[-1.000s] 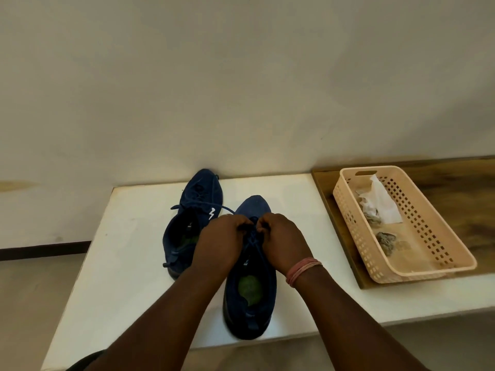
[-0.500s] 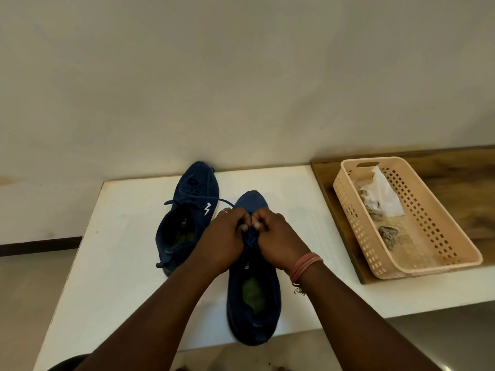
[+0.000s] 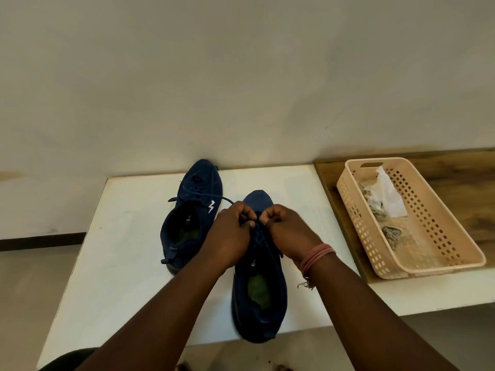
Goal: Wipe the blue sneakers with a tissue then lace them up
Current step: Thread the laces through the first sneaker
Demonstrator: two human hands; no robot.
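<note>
Both forearms were seen bare, with no sleeves reaching into view. Several thin pink bands [image 3: 316, 257] were worn stacked around the right wrist, and a short frayed pale thread [image 3: 305, 285] was seen hanging below them. A ring could faintly be made out on the left hand [image 3: 227, 236].

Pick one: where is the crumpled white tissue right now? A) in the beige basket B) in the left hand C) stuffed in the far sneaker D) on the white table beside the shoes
A. The white tissue lies inside the beige basket on the wooden surface to the right, while both the left hand and the right hand pinch the laces of the near sneaker.
</note>
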